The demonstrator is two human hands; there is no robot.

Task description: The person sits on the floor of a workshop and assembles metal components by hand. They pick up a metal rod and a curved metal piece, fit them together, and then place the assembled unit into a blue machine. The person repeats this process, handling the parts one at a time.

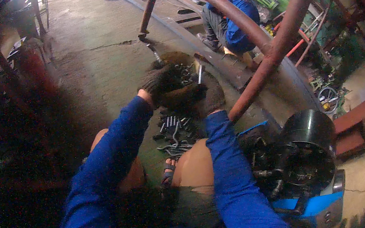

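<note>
My left hand (159,83), in a dark knit glove, is closed at the left side of a round brown pan (181,96). Small metal fasteners (184,72) lie inside the pan. Just beyond this hand a thin shiny metal piece (154,52) points away; whether the fingers grip it I cannot tell. My right hand (212,97), gloved too, is at the pan's right side, its fingers mostly in shadow. A short shiny metal rod (200,74) stands up from those fingers. Between my knees, straight studs (172,121) and bent metal rods (178,148) lie on the floor.
A rusty pipe frame (272,54) rises close to my right arm. Black cylindrical machinery (309,133) stands at my right, with a blue base (316,203) below. Ahead, a person in blue (240,17) crouches beside a long metal rail (169,22). A handwheel (328,97) is farther right.
</note>
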